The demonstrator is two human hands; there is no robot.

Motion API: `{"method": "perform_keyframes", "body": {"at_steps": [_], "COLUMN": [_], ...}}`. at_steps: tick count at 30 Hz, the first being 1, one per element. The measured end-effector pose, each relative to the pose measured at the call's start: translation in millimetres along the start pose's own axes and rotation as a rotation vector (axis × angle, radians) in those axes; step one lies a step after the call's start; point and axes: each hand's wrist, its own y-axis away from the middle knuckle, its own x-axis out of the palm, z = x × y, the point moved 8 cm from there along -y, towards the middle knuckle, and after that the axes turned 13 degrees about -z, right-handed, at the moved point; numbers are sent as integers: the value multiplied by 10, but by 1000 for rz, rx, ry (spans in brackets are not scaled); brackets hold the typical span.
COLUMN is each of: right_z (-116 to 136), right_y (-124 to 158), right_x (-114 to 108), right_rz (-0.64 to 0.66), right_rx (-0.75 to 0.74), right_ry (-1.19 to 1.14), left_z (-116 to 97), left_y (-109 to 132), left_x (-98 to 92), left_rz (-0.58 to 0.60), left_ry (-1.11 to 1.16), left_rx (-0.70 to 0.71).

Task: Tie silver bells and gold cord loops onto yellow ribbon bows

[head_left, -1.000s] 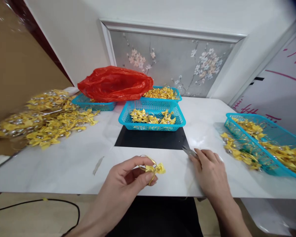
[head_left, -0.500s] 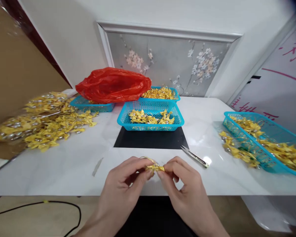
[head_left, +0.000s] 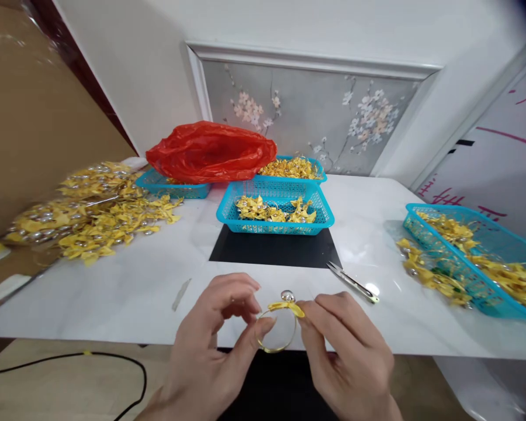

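Between my hands is a thin gold ring (head_left: 277, 351) with a yellow ribbon-like flower piece and a shiny silver bead on top. With its thumb and fingertips, my right hand (head_left: 348, 345) pinches the yellow piece at the ring's upper right. My left hand (head_left: 219, 339) is loosely curled at the ring's left edge, the thumb tip against the band and the other fingers bent behind. Beyond them, a blue basket (head_left: 275, 228) holds several similar yellow pieces with silver beads. Small thread snips (head_left: 354, 282) lie on the table just beyond my right hand.
Yellow beaded pieces (head_left: 100, 225) are heaped on the left. A red plastic bag (head_left: 210, 155) covers part of a blue basket (head_left: 170, 188). Another basket (head_left: 322, 169) stands at the back; one more (head_left: 477, 213) stands right, beside loose pieces (head_left: 436, 278). A black sheet (head_left: 272, 248) lies on the white table (head_left: 114, 304).
The ring has turned upright, so its round band and bead now show clearly. My left fingers have spread from their pinch, and my right hand has shifted slightly right. The view has shifted a little.
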Motion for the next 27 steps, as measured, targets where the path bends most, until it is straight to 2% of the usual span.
{"method": "perform_keyframes", "body": {"at_steps": [2, 4, 6, 8, 10, 11, 14, 19, 22, 24, 27], "right_z": [70, 112, 132, 144, 159, 162, 165, 149, 166, 160, 30], "right_y": [11, 17, 20, 30, 58, 76, 130, 129, 108, 117, 158], "right_x": [-28, -49, -83, -124, -145, -142, -113, -72, -43, -50, -80], "right_rz": [-65, -101, -123, -135, -123, -108, -88, -150, -119, -82, -63], "right_rx": [-98, -172, -218, -242, -262, -267, -281, -268, -267, -245, -123], "right_ry": [39, 88, 111, 106, 95, 98, 104, 73, 51, 36, 86], "left_z": [38, 162, 293, 349, 363, 365, 378, 379, 379, 368, 218], "left_y": [4, 45, 164, 299, 383, 402, 398, 338, 312, 280, 197], "left_x": [16, 78, 186, 294, 368, 395, 428, 413, 337, 230, 52], "left_rz": [39, 129, 244, 307, 308, 306, 291, 235, 184, 158, 202], "left_ry": [-6, 46, 204, 436, 624, 679, 695, 638, 579, 469, 136], "left_rx": [-108, -361, -696, -996, -1179, -1218, -1193, -1120, -1028, -860, -383]}}
